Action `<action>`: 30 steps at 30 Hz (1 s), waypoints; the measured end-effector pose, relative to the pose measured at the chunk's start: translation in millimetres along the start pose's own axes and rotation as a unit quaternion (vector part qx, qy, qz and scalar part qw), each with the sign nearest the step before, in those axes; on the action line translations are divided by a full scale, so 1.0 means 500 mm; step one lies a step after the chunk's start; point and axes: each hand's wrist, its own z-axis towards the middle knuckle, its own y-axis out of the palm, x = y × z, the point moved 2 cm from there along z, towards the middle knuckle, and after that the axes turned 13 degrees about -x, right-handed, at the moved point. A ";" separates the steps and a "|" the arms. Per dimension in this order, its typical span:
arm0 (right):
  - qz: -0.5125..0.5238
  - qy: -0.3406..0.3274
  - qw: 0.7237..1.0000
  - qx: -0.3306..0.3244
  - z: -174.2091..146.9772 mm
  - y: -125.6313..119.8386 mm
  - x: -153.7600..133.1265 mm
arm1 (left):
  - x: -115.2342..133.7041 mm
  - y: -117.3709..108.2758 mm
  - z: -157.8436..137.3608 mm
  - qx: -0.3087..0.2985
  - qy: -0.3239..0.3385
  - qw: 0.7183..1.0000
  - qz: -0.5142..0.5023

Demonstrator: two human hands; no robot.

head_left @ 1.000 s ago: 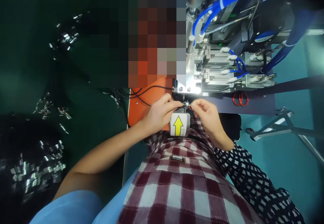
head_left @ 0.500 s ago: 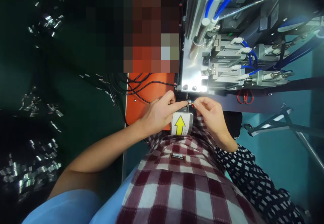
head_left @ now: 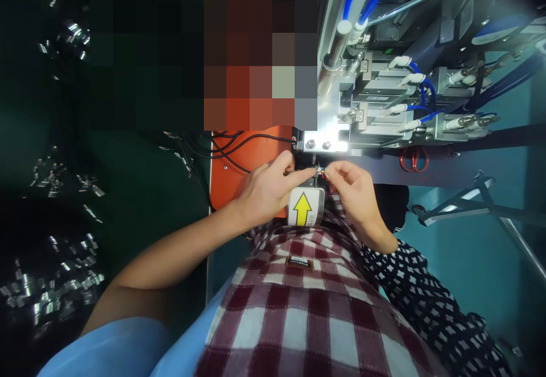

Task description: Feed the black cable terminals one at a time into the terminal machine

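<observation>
At the front edge of the machine, small coloured wires, with red and blue among them, lie between my two hands. My right hand pinches them between thumb and forefinger. From the left, my left hand reaches in, its forefinger stretched out to the wire ends and the other fingers curled. A black cable runs in under this hand, and its end is hidden there. Just below the fingertips is a white plate with a yellow arrow.
An orange surface carries loops of black cable on the left. Above and to the right stands a machine with metal cylinders and blue air tubes. Red-handled scissors lie at right. Shiny small metal parts are heaped far left.
Both hands keep nearly the same pose at the wires. The view has shifted very slightly, and the blurred block at the top has changed its outline.
</observation>
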 end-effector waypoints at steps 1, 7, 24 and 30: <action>-0.005 -0.005 1.000 0.004 0.000 0.001 0.001 | 0.001 -0.001 0.000 -0.005 -0.002 1.000 0.010; -0.049 -0.033 0.998 0.029 -0.004 0.012 0.010 | 0.006 -0.006 0.002 -0.030 -0.008 0.997 0.075; -0.203 -0.154 0.962 0.098 -0.012 0.014 0.000 | 0.005 -0.009 0.007 -0.011 -0.032 0.999 -0.011; -0.247 -0.182 0.947 0.094 -0.014 0.009 0.000 | 0.010 -0.008 0.004 0.028 -0.039 0.998 -0.043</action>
